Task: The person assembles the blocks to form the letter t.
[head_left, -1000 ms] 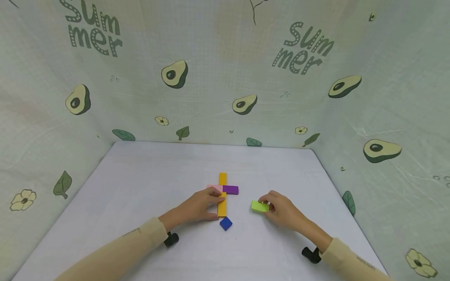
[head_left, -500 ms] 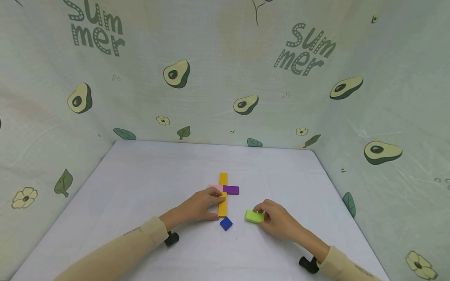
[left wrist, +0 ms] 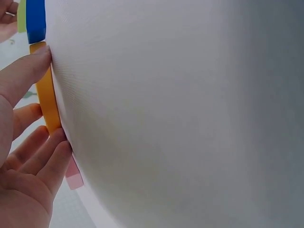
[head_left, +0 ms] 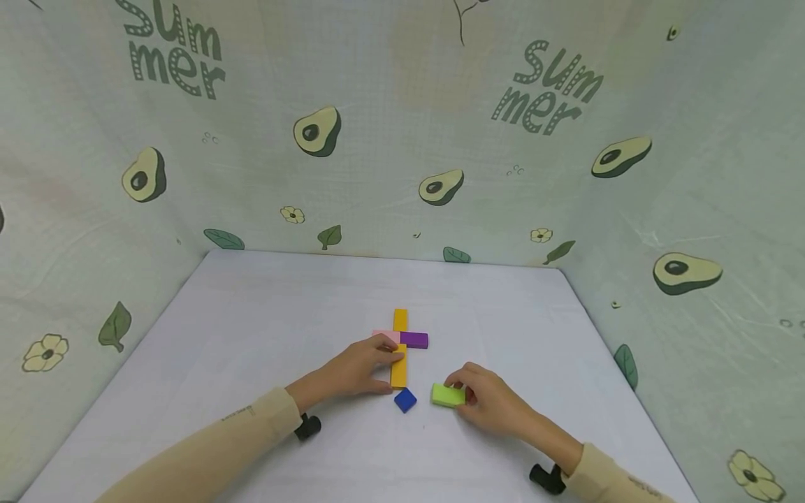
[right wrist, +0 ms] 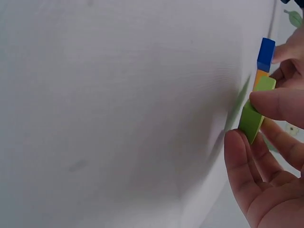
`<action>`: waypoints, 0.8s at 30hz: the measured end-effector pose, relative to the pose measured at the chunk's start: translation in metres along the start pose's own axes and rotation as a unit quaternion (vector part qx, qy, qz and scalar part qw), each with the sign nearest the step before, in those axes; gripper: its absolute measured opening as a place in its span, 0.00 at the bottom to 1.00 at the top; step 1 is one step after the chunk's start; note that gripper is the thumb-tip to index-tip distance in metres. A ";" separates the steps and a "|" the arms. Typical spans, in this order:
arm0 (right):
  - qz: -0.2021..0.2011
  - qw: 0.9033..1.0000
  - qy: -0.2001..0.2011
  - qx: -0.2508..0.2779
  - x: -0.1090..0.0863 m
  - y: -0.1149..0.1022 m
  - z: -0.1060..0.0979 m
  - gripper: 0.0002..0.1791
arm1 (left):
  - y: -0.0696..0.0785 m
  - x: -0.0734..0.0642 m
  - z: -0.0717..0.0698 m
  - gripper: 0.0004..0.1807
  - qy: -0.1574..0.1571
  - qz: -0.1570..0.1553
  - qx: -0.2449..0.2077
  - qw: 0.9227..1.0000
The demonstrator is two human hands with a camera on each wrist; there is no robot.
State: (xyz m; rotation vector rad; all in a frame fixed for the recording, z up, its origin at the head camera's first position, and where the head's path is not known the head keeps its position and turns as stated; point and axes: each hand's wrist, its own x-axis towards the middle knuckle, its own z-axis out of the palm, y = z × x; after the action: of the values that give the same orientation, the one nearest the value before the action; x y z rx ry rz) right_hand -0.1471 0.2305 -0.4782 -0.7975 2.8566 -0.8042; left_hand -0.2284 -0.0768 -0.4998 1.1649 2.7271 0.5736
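Note:
My left hand (head_left: 355,370) holds the near orange block (head_left: 399,377), its thumb by the near end and fingers along the left side and far part. Against that block's far end, a pink block (head_left: 385,336) and a purple block (head_left: 415,340) form a crossbar. Beyond them lies another orange block (head_left: 400,320). A blue block (head_left: 405,400), turned cornerwise, sits right at the near end of the held orange one. To its right, my right hand (head_left: 493,402) pinches a light green block (head_left: 445,395) between thumb and fingers, also seen gripped in the right wrist view.
White cloth covers the table (head_left: 283,300), whose far edge meets a fabric backdrop (head_left: 377,91) printed with avocados, leaves and lettering. Fabric walls rise on the left and right too. A black wrist device (head_left: 547,479) sits below the right forearm, another (head_left: 308,427) at the left cuff.
My right hand has brought the light green block left and nearer to me, closer to the blue block. The left hand and the other blocks stay in place.

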 end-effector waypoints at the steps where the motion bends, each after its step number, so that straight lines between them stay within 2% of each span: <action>1: 0.000 1.000 -0.004 0.001 0.000 0.000 0.001 0.20 | 0.000 0.000 0.000 0.37 0.000 0.000 0.001 1.000; 14: -0.007 0.999 -0.033 0.014 0.002 -0.010 0.006 0.19 | 0.002 0.000 0.000 0.38 -0.009 -0.017 -0.004 1.000; 24: -0.017 0.999 -0.046 0.015 0.002 -0.015 0.012 0.19 | 0.001 0.001 0.001 0.38 -0.004 -0.009 -0.003 1.000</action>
State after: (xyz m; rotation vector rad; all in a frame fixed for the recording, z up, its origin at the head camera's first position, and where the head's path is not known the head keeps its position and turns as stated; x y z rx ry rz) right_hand -0.1397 0.2127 -0.4804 -0.8575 2.7506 -0.7911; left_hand -0.2282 -0.0759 -0.5001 1.1391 2.7245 0.5719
